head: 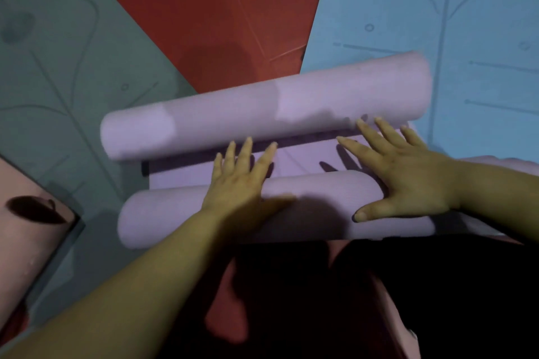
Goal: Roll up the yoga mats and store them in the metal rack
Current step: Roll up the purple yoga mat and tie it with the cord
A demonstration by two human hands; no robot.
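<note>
Both forearms are reaching forward and down from the lower edge of the view. The left hand is lying palm-down across the near roll, its fingers straight, spread and pointing away from the body. The right hand is resting palm-down on the same roll toward its right end, fingers straight and fanned, and the thumb is lying out sideways along the roll. The fingertips of this hand are reaching as far as the far roll. Each grip is wide and flat, pressing rather than clasping, and is holding nothing.

The purple mat is lying on the floor directly ahead, curled from both ends. The two rolls are lying roughly parallel, with a narrow flat strip showing between them. The far roll is the longer and thicker cylinder and is sitting slightly tilted. The material is looking soft, matte and foam-like, with a fine weave texture.

A green mat, a red mat and a blue mat are lying flat around and under it, the green and blue ones carrying faint pressed line patterns. A pink mat is showing at lower left. The picture is slightly blurred.
</note>
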